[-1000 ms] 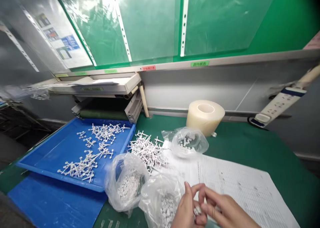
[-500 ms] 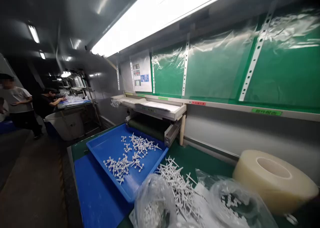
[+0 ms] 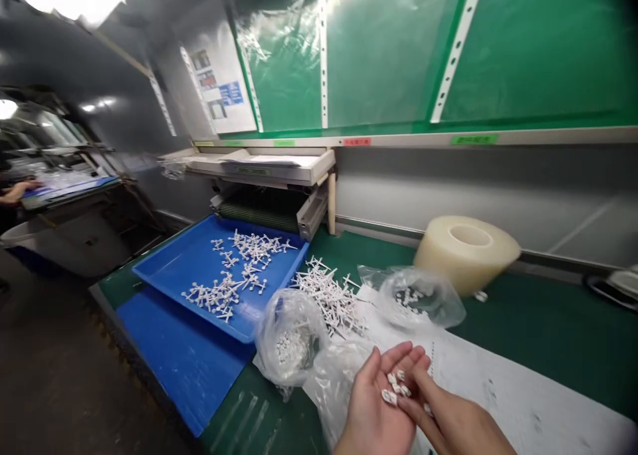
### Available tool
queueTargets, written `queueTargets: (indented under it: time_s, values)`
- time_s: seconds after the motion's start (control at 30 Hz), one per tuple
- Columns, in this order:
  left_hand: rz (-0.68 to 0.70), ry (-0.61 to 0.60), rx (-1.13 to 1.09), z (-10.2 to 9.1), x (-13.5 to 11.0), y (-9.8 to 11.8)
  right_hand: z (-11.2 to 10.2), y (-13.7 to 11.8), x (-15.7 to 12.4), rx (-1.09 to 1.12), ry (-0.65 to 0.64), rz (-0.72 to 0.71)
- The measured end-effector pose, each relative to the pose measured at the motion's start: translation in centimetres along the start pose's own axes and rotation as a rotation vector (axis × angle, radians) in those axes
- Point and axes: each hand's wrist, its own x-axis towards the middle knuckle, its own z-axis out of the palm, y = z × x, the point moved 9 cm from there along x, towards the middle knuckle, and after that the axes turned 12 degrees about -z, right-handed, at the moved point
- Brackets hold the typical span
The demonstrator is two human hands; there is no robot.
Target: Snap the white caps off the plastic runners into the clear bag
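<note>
My left hand (image 3: 381, 402) is turned palm up and cupped, with several small white plastic pieces (image 3: 396, 387) lying in it. Over that palm, my right hand (image 3: 456, 415) curls its thumb and fingers close to the pieces; a bit of white shows between its fingers. Just left of my hands stands an open clear plastic bag (image 3: 292, 335) with small white parts inside. Behind it is a loose pile of thin white plastic sticks (image 3: 331, 295). Another clear bag (image 3: 423, 299) with a few white pieces lies farther back.
A blue tray (image 3: 164, 269) holds white assembled stick pieces in clusters, at the end of a conveyor (image 3: 264, 206). A large tape roll (image 3: 463, 252) sits toward the back right. A white paper sheet (image 3: 488, 368) covers part of the green table. A shelf (image 3: 279, 169) overhangs the conveyor.
The view has swung down and to the right, so the bench things sit higher and farther left. Both my hands have come into view, with white pieces in the left palm.
</note>
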Motion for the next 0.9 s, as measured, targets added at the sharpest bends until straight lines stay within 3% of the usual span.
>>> queueTargets:
  time_s: [0.1, 0.23, 0.3, 0.37, 0.57, 0.67, 0.77, 0.9]
  values:
    - [-0.049, 0.021, 0.02, 0.1, -0.2, -0.8, -0.8, -0.5, -0.6, 0.13, 0.09, 0.032]
    - [-0.115, 0.065, -0.001, -0.2, -0.2, -1.8, -1.0, 1.1, -2.0, 0.682, 0.11, 0.289]
    - [-0.128, 0.07, 0.01, -0.4, -0.1, -2.2, -1.1, 1.8, -2.6, 0.789, 0.083, 0.376]
    - [-0.153, 0.065, 0.029, -0.5, 0.2, -2.7, -1.6, 2.1, -2.8, 0.754, 0.072, 0.36]
    - [-0.21, 0.068, 0.087, -0.6, 0.9, -3.7, -3.1, 1.0, -2.0, 0.21, 0.095, 0.126]
    - [-0.235, 0.038, 0.093, -0.4, 1.0, -3.9, -3.0, 0.9, -1.9, 0.145, 0.109, 0.099]
    - [-0.234, -0.004, 0.087, 0.1, 0.9, -3.7, -3.3, 1.2, -2.1, 0.215, 0.125, 0.118]
    - [-0.269, -0.067, 0.066, 0.8, 0.5, -3.7, -3.5, 3.3, -3.5, 0.785, 0.236, 0.362]
